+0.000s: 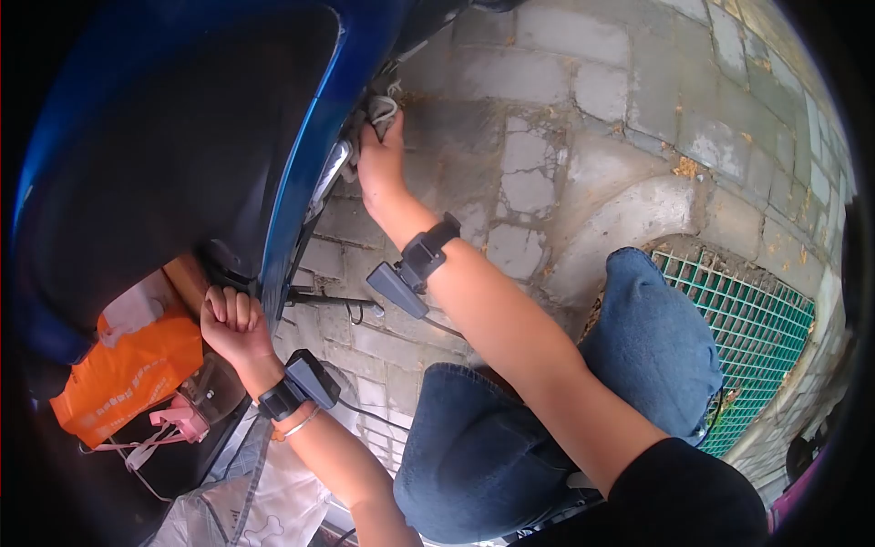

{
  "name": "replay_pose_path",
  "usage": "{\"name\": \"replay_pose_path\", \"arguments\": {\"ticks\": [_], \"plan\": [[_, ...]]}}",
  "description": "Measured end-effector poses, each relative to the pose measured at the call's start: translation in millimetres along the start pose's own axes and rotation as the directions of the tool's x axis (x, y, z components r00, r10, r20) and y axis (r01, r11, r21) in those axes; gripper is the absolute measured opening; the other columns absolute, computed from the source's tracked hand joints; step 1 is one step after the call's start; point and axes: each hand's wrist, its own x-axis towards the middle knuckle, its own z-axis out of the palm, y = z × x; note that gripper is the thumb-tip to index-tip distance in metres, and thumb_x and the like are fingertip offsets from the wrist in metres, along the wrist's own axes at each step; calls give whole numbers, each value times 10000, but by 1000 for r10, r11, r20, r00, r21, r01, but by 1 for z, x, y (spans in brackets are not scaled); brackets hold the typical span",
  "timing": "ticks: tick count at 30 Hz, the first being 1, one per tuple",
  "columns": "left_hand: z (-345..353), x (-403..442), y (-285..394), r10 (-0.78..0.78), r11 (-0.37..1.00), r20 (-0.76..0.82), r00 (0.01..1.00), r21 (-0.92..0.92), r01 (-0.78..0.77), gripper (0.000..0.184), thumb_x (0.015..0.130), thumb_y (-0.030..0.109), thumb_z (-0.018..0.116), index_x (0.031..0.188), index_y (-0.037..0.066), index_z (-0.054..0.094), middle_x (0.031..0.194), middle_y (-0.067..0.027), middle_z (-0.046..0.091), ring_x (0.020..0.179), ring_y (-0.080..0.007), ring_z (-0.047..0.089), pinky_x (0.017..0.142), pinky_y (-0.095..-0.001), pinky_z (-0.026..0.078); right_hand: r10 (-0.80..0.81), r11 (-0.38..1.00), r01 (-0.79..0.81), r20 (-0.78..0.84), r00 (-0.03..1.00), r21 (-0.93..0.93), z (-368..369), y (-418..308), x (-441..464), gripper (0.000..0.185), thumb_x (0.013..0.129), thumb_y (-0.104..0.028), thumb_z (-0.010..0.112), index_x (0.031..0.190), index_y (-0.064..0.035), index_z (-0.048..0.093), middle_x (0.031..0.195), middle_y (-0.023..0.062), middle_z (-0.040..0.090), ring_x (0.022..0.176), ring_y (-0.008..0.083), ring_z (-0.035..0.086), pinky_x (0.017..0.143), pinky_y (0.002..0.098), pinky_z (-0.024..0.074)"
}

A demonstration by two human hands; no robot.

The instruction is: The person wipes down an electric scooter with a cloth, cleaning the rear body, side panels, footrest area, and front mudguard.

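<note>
A blue scooter body (305, 150) with a dark inner panel (210, 118) fills the upper left. My right hand (383, 169) reaches to its outer side and grips a greyish cloth (381, 111), bunched up beside the panel's edge. Lower down, my left hand (235, 324) is curled into a loose fist with the fingers folded toward the palm, and nothing shows in it. It is close to the lower part of the dark panel, just right of an orange bag (137, 369). Both wrists wear black strapped devices.
Beneath the left hand are a clear container with a pink top (182, 419) and a whitish plastic bag (264, 483). A side lever (337, 301) sticks out from the scooter. Grey paving (529, 173) lies to the right, with a green grate (747, 319) beside my jeans-covered knees.
</note>
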Motion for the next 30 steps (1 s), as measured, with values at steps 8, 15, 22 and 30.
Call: {"name": "replay_pose_path", "arguments": {"ticks": [8,15,22,30], "plan": [[5,-1,-3,52,999,-25,998,1,-52,332,915,122,305,583,118,296,485,20,219,376,-79,151,347,-228,161,584,708,-642,266,767,295,-1,80,-78,440,943,-128,413,1356,-172,266,1225,63,504,1054,184,513,883,352,447],[8,-4,-8,116,993,-25,993,27,-115,333,911,115,302,578,117,294,487,18,229,381,-81,153,360,-224,160,392,728,-335,38,919,598,-18,-6,18,216,919,-185,513,1090,-100,412,924,73,573,679,188,581,496,295,484],[8,-5,-17,210,976,7,978,61,-210,316,906,104,303,591,118,285,501,13,224,388,-85,167,372,-230,175,-157,986,163,-105,982,48,-3,48,30,400,922,-137,438,1300,-65,329,1166,122,492,1066,236,492,901,325,405],[16,-38,-60,433,852,133,891,262,-453,279,834,63,349,568,100,275,499,19,230,431,-73,188,413,-239,157,480,710,-553,275,833,437,-7,62,-60,215,935,-160,411,1101,-75,518,1065,56,586,975,173,552,863,331,440]]}}
